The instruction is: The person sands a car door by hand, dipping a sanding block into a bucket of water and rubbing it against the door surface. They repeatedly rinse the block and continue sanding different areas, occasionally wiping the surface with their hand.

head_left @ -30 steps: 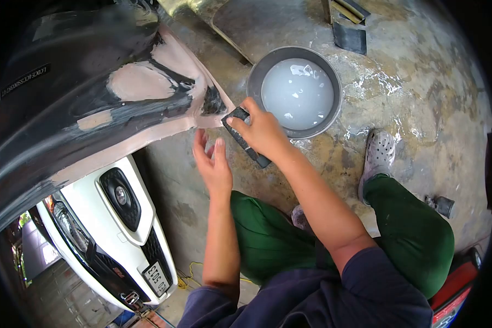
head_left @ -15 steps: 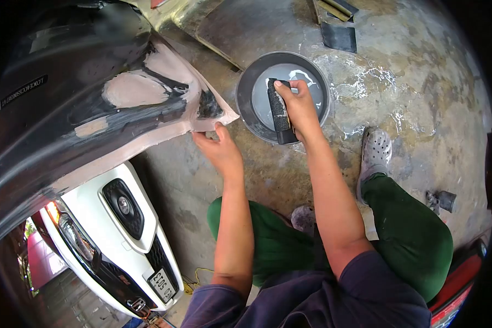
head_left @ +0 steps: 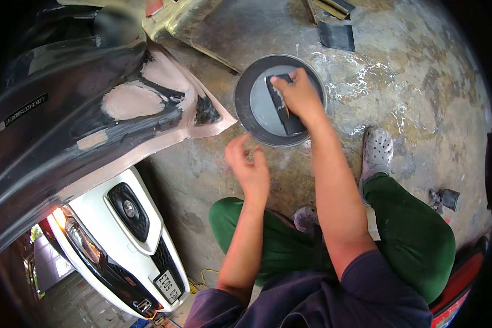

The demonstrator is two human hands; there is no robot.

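Observation:
A round dark basin [head_left: 243, 104] with greyish water stands on the floor. Over it my right hand [head_left: 300, 95] grips a sanding block [head_left: 279, 104] wrapped in black sandpaper, fingers on one side and thumb near its upper end. Below and left of the basin my left hand [head_left: 250, 164] is in the air, slightly blurred, its fingers curved apart and holding nothing. To the left is a dark car body panel [head_left: 54, 120] with pinkish filler patches [head_left: 134, 101]; its pointed corner reaches close to the basin's rim.
A white car front [head_left: 131, 218] is at the lower left. Black sandpaper sheets [head_left: 337, 36] lie on the floor at the top. A grey clog [head_left: 378, 147] is on my foot at the right, and a small dark object [head_left: 449, 199] lies beyond it.
My left hand has let go of the panel's corner and moved right, towards the basin. My right hand has shifted slightly with the block, which is tilted more over the water.

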